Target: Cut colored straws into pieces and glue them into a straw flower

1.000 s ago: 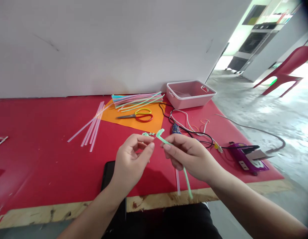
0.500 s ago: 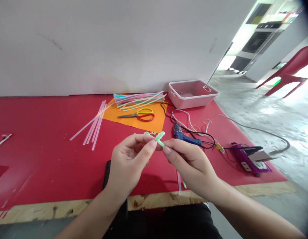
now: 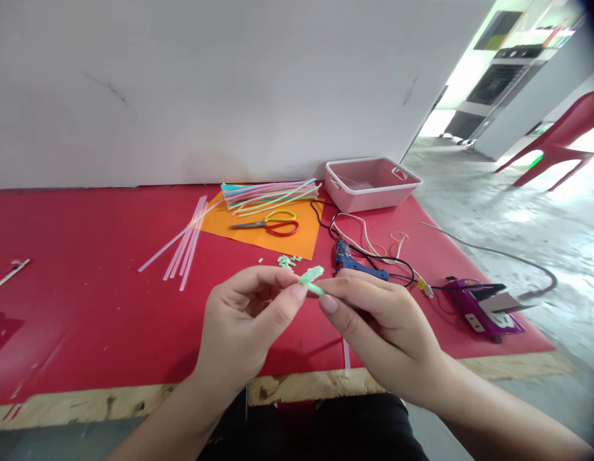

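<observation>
One green fuzzy stem (image 3: 314, 289) with a clumped, paler end, held up between both hands, above the near part of the red tabletop (image 3: 109, 256). At its clumped end, left hand (image 3: 246, 323) with thumb and forefinger pinched closed on it, other fingers curled. Farther along, right hand (image 3: 397, 330) likewise pinched, thumb against forefinger on the stem, remaining fingers folded beneath. Just beyond the fingers, small green bits (image 3: 288, 261) in a loose scatter. Past those, an orange sheet (image 3: 297, 247) with scissors (image 3: 265, 225) lying on it, one handle loop yellow, one red, and a bundle of coloured fuzzy stems (image 3: 268, 194) across its far part. To the left, translucent pink sticks (image 3: 184, 250), partly crossed; near the front edge, another pink stick (image 3: 346, 358). To the right, a blue glue gun (image 3: 357, 265) among tangled cables (image 3: 361, 224), a pink basket (image 3: 373, 201) behind, and a purple device (image 3: 477, 310) toward the corner. On the floor beyond, a red chair (image 3: 561, 137).
</observation>
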Motion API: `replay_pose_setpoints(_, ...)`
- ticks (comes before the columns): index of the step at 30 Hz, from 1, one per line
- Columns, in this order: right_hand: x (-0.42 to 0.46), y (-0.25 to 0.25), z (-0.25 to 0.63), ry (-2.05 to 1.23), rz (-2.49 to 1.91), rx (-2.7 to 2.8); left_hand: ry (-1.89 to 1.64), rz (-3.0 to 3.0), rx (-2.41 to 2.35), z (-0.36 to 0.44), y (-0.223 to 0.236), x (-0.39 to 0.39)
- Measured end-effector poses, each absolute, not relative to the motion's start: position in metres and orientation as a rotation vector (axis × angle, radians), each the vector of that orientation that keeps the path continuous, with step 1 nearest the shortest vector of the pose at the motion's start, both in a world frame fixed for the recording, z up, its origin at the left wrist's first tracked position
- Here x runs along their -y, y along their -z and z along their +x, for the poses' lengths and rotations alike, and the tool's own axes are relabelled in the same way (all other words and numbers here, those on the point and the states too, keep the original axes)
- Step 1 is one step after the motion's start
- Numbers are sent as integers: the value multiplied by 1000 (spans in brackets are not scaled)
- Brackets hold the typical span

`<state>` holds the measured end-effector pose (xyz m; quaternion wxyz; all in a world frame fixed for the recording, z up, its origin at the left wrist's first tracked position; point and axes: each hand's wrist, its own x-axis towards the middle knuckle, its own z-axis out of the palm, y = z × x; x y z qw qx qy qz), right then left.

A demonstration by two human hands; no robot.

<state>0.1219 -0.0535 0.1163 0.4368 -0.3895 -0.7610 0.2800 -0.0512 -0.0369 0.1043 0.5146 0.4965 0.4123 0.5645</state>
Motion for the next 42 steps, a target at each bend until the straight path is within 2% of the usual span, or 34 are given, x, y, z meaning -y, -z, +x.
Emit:
replay_pose_setpoints(5, 47, -121, 133, -1106, -996, 1826, -1209, 1195, -957, -57, -111, 36)
replay_pose_setpoints(7, 42, -123, 140, -1161, -982, 1834, -1148, 1241, -961, -60, -114, 37)
replay_pose_setpoints(15, 23, -138, 162, -673, -936, 2209, -744, 1733, -972, -62, -117, 46)
replay_pose_setpoints(22, 50, -144, 146, -118, -908, 2282, -957, 2091, -1195, -58, -106, 39)
replay_pose_setpoints(32, 61, -143, 136, 165, -1036, 2039, -1267, 2173, -1249, -60, -108, 42)
replay_pose_setpoints(42, 63, -143, 132, 159, -969, 2098, -1417, 2352, -1233, -59, -108, 42)
